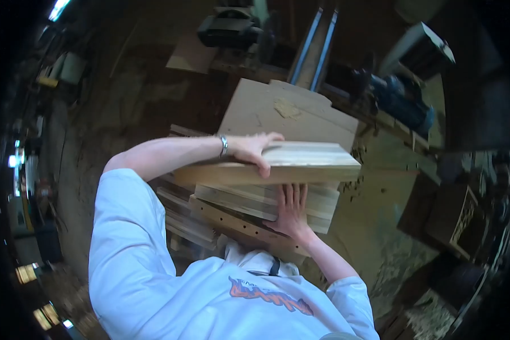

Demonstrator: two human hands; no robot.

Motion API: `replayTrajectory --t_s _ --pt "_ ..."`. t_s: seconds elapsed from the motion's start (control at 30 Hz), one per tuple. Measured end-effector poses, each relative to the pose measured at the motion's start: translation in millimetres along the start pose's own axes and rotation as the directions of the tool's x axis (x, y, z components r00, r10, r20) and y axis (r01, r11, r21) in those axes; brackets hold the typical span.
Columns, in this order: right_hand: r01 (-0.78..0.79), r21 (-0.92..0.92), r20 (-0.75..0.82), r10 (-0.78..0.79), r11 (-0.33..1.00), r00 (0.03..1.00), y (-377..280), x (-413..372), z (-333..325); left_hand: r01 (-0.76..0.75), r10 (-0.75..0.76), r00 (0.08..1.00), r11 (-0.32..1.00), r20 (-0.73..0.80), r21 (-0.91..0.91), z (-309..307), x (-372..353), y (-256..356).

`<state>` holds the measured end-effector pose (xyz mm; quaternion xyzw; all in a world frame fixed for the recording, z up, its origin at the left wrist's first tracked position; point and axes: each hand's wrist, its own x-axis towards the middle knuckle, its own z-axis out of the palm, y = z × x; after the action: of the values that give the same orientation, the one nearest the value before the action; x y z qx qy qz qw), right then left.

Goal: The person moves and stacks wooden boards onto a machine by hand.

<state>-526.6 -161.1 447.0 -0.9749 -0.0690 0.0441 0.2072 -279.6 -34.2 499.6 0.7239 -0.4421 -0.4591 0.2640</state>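
Observation:
My left hand (251, 151), with a metal band on its wrist, is closed on a thick pale wooden board (317, 173). Its thumb presses the near face and its fingers reach over the top edge. This board is raised over a stack of wooden boards (321, 207). My right hand (292, 213) lies on the stack with its fingers stretched out, their tips right at the raised board's lower edge. Close to me, in front of the stack, runs a wooden rail with a row of holes (232, 217).
Beyond the boards lies a flat panel (255, 107) with a small heap of sawdust (287, 109). Two metal rails (306, 48) lead away from it. A blue motor (399, 102) stands at right, a dark machine (229, 29) at the back. More slats (187, 221) lie at left.

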Motion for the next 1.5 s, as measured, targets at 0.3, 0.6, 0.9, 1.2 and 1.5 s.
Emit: replayTrajectory --t_s 0.3,0.6,0.9,1.2,1.5 --pt "0.332 0.276 0.347 -0.416 0.902 0.841 70 64 8 -0.303 -0.034 0.911 0.624 -0.412 -0.72 126 -194 53" --pt "-0.017 0.761 0.527 -0.603 0.648 0.598 1 309 -102 -0.505 -0.361 -0.115 0.823 -0.925 -0.259 205 -249 150" --pt "0.492 0.87 -0.009 -0.997 0.031 0.08 -185 386 -121 0.028 0.01 -0.898 0.999 -0.44 -0.035 221 -216 314" --pt "0.562 0.608 -0.571 -0.801 -0.561 -0.18 -286 367 -109 0.109 0.118 -0.978 0.992 0.174 -0.058 202 -106 378" --pt "0.037 0.951 0.298 -0.881 0.306 -0.368 -549 120 -188 0.142 0.14 -0.73 0.988 0.669 -0.053 424 -144 464"
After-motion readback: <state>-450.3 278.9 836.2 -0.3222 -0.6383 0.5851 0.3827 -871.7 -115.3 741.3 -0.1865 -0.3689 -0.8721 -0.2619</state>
